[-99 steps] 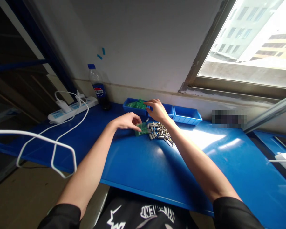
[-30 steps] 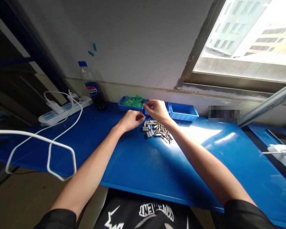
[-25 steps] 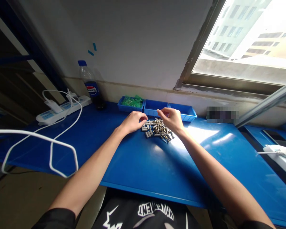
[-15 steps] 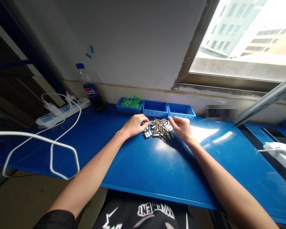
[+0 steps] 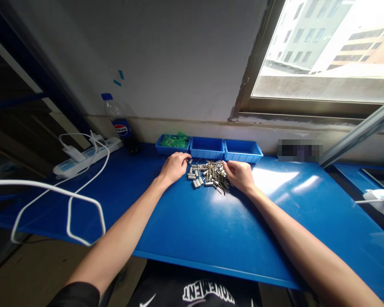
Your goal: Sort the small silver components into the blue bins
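Note:
A pile of small silvery blocks and thin brass-coloured pins (image 5: 213, 172) lies on the blue table (image 5: 192, 221). At the pile's left edge is my left hand (image 5: 176, 166), its fingertips pinched by a small dark piece. My right hand (image 5: 239, 174) rests against the pile's right side with its fingers curled; anything between them is hidden. Just behind the pile stand three blue bins: the left one (image 5: 172, 150) holds green pieces, while the middle bin (image 5: 207, 152) and the right bin (image 5: 243, 155) show bare insides.
A cola bottle (image 5: 118, 123) stands at the back left beside a white power strip (image 5: 86, 157). White cable (image 5: 100, 209) loops over the left table edge. Another power strip (image 5: 382, 202) lies far right. A metal bar (image 5: 358, 130) slants down at the right.
My left hand has moved slightly left, off the silvery blocks, uncovering more of them. My right hand has shifted a little left and down over the pile's edge. The view has tilted slightly.

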Available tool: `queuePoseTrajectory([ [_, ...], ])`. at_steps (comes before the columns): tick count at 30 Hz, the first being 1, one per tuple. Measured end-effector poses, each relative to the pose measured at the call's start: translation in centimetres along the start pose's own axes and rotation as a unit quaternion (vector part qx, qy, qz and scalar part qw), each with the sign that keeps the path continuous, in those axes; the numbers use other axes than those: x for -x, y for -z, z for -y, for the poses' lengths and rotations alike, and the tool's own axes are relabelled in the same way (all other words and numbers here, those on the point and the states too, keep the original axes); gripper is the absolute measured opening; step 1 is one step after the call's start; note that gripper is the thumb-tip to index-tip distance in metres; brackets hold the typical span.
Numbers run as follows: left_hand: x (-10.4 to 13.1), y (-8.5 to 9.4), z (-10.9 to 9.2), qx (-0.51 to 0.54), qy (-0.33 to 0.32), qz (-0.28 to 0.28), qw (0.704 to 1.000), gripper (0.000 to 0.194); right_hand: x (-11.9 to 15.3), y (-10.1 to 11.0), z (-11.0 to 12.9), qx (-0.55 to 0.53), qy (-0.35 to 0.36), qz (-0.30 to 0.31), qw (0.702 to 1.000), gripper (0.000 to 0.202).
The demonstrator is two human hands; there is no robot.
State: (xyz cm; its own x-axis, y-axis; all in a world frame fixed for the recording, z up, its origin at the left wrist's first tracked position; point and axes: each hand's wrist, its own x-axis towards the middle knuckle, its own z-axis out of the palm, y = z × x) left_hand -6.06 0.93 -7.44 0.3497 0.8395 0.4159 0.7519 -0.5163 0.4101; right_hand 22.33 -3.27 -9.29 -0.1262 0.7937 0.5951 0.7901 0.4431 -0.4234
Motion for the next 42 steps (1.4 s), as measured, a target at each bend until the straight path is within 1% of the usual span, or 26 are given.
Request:
queuePoseTrajectory([
  [2, -0.2, 0.5, 0.4, 0.002, -0.003, -0.002, 1.0, 0.031, 0.0, 0.0, 0.0, 0.001, -0.008, -0.001, 1.0, 0.051],
  [3, -0.3, 0.6, 0.5, 0.009, -0.009, 0.006, 1.0, 0.03, 0.0, 0.0, 0.0, 0.001, -0.011, -0.001, 1.0, 0.052],
  [6, -0.7, 0.5, 0.7, 0.019, -0.037, 0.058, 0.997, 0.029, 0.0, 0.0, 0.0, -0.002, -0.015, -0.002, 1.0, 0.052],
  [8, -1.0, 0.2, 0.7, 0.01, -0.042, 0.083, 0.996, 0.025, 0.0, 0.0, 0.0, -0.004, -0.017, 0.0, 1.0, 0.053],
  [11, -1.2, -0.3, 0.7, 0.028, -0.017, 0.066, 0.997, 0.026, 0.0, 0.1, 0.1, -0.005, -0.019, 0.008, 1.0, 0.053],
  [14, -0.9, -0.3, 0.3, 0.087, 0.0, 0.032, 0.996, 0.025, 0.0, 0.1, 0.1, -0.007, -0.017, 0.01, 1.0, 0.053],
  [16, -0.6, -0.1, -0.4, 0.136, 0.001, 0.004, 0.991, 0.021, 0.0, 0.2, 0.2, -0.012, -0.015, 0.003, 1.0, 0.052],
  [18, -0.3, 0.1, -1.3, 0.203, 0.007, -0.017, 0.979, 0.02, 0.0, 0.2, 0.3, -0.022, -0.011, -0.005, 1.0, 0.049],
  [21, -0.2, -0.1, -2.6, 0.322, 0.027, 0.011, 0.946, 0.026, 0.0, 0.4, 0.4, -0.037, -0.002, -0.007, 0.999, 0.046],
  [23, -0.5, -0.5, -3.2, 0.37, 0.041, 0.013, 0.928, 0.026, 0.0, 0.4, 0.5, -0.044, -0.002, -0.002, 0.999, 0.046],
  [25, -1.0, -0.7, -3.6, 0.398, 0.055, 0.014, 0.916, 0.027, -0.1, 0.4, 0.6, -0.062, -0.016, -0.006, 0.998, 0.047],
  [28, -1.8, -0.6, -4.0, 0.429, 0.07, 0.045, 0.9, 0.034, -0.5, 0.2, 1.0, -0.143, -0.06, -0.012, 0.988, 0.045],
  [31, -2.5, -0.4, -4.2, 0.447, 0.071, 0.094, 0.887, 0.039, -1.2, -0.1, 1.7, -0.241, -0.087, 0.015, 0.966, 0.03],
  [33, -3.1, -0.5, -4.0, 0.448, 0.071, 0.106, 0.885, 0.04, -1.5, -0.4, 2.1, -0.269, -0.091, 0.015, 0.959, 0.025],
  [35, -4.0, -0.9, -3.6, 0.447, 0.073, 0.081, 0.888, 0.04, -1.5, -0.7, 2.2, -0.275, -0.1, -0.011, 0.956, 0.024],
  [37, -5.0, -1.3, -3.1, 0.44, 0.077, 0.024, 0.894, 0.04, -1.3, -1.0, 2.0, -0.277, -0.107, -0.031, 0.955, 0.024],
  [39, -5.9, -1.5, -2.6, 0.422, 0.082, -0.019, 0.903, 0.04, -1.0, -1.1, 1.8, -0.272, -0.103, -0.036, 0.956, 0.026],
  [41, -6.6, -1.3, -2.3, 0.387, 0.083, -0.042, 0.917, 0.038, -0.8, -1.2, 1.6, -0.263, -0.095, -0.035, 0.959, 0.028],
  [42, -6.7, -1.1, -2.2, 0.358, 0.079, -0.046, 0.929, 0.035, -0.8, -1.1, 1.6, -0.26, -0.091, -0.034, 0.961, 0.028],
])
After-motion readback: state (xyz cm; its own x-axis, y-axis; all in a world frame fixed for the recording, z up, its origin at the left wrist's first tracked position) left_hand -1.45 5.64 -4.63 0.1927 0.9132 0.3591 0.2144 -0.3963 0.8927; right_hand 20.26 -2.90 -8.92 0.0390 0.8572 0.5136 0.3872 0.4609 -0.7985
